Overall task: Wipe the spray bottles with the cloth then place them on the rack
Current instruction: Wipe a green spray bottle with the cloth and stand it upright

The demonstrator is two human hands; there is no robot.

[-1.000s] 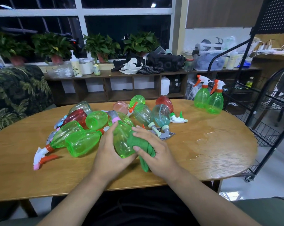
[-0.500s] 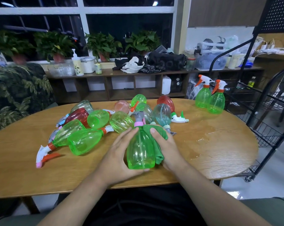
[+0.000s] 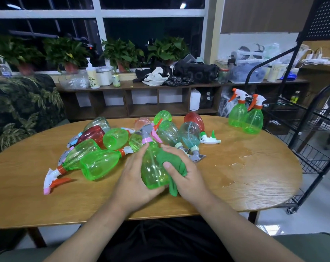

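While cloth (image 3: 175,167) presses bottle (image 3: 153,172), left grip (image 3: 134,183) cradles it.

cam=head, one wide-angle view | mount=on the person's head, above the near edge of the desk (image 3: 255,186) | facing=forward and down, toward the window (image 3: 151,25) wall | range=close on left hand (image 3: 135,179) and right hand (image 3: 190,177) at centre, forearms entering from the bottom edge; rack (image 3: 315,156) at right edge

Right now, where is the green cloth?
Head view, low centre: the green cloth is bunched in the right hand, pressed against the right side of the green spray bottle that the left hand holds.
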